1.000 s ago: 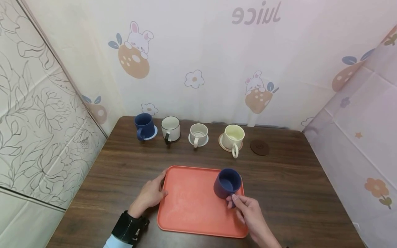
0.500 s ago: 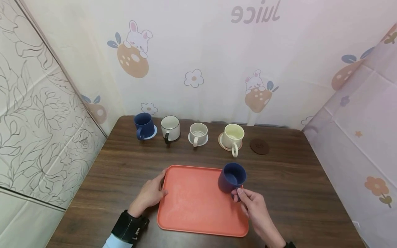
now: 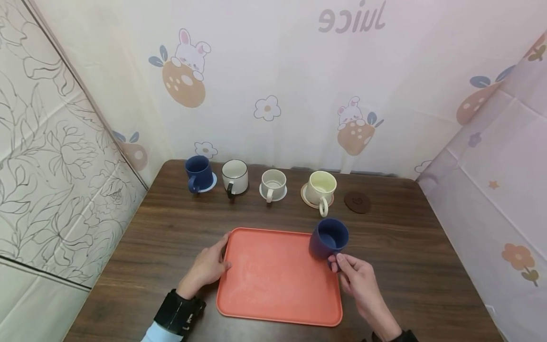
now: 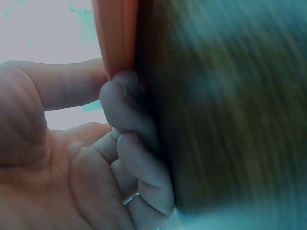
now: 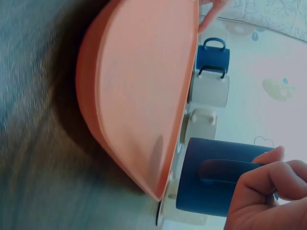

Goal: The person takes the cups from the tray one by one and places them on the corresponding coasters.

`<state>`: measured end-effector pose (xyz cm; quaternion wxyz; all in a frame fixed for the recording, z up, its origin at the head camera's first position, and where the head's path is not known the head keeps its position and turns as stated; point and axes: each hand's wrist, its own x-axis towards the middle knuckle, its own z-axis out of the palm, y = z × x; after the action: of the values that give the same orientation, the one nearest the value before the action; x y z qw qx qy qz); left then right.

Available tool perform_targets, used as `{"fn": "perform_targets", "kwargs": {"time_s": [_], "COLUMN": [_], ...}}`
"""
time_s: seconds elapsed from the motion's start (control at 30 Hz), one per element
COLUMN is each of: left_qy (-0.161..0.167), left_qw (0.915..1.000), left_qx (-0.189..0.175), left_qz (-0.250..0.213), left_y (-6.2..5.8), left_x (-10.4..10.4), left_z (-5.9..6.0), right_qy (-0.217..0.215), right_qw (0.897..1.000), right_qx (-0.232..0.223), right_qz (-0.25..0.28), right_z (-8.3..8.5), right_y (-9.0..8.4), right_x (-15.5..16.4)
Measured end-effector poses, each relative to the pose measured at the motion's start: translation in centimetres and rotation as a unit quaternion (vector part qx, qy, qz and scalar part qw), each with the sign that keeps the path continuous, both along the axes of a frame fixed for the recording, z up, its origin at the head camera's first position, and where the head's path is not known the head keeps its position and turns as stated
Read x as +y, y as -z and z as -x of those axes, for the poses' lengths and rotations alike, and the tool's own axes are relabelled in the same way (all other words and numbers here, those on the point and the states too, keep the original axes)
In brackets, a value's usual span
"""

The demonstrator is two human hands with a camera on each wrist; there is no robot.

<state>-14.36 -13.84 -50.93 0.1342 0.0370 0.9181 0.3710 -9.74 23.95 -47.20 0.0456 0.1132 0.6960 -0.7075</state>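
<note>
My right hand [image 3: 360, 281] pinches the handle of a dark blue mug [image 3: 323, 247] over the far right corner of an orange-red tray [image 3: 278, 280]. In the right wrist view the mug [image 5: 201, 194] is raised above the tray's level, thumb and fingers round its handle. My left hand [image 3: 208, 267] grips the tray's left edge. The left wrist view has the thumb on one side of the tray rim [image 4: 115, 33] and curled fingers on the other. No item lies on the tray.
Along the table's back stand a blue mug [image 3: 199, 172], a white mug with black handle [image 3: 236, 176], a small off-white cup [image 3: 274, 184] and a pale yellow cup [image 3: 321, 187], on coasters. A bare dark brown coaster [image 3: 358, 203] lies right of them. Patterned cloth hangs behind.
The right hand has carried the dark blue mug away from me and to the right, from over the tray's right part to its far right corner. The left hand stays at the tray's edge.
</note>
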Motion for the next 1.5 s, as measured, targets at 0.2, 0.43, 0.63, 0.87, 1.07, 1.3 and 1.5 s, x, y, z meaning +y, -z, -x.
{"fn": "perform_targets", "kwargs": {"time_s": [0.2,0.43,0.63,0.87,1.07,1.3,1.5], "left_qy": [-0.002,0.001,0.001,-0.004,-0.011,-0.015,-0.015], "left_qw": [1.0000,1.0000,0.9999,1.0000,0.9998,0.9995,0.9996], "left_qx": [-0.003,0.007,0.010,-0.002,-0.014,-0.026,-0.024], "left_qz": [-0.004,0.007,0.012,0.007,0.006,0.003,0.004], "left_y": [0.1,0.3,0.4,0.1,0.1,0.3,0.4], "left_x": [-0.1,-0.1,-0.1,-0.1,-0.1,-0.1,0.0], "left_z": [0.0,0.1,0.1,0.1,0.2,0.2,0.2], "right_qy": [-0.001,0.009,0.011,0.025,0.033,0.030,0.038], "right_qw": [1.000,0.999,0.999,0.999,0.999,0.999,0.999], "right_qx": [0.019,0.034,0.037,0.040,0.020,-0.006,-0.007], "right_qz": [0.003,0.008,0.009,0.007,-0.004,-0.018,-0.022], "right_z": [0.4,0.9,1.3,2.0,2.8,3.8,4.6], "right_y": [-0.4,-0.8,-0.9,-0.9,-0.7,-0.2,0.2], "right_x": [0.8,1.7,2.5,3.7,4.7,5.9,6.5]}}
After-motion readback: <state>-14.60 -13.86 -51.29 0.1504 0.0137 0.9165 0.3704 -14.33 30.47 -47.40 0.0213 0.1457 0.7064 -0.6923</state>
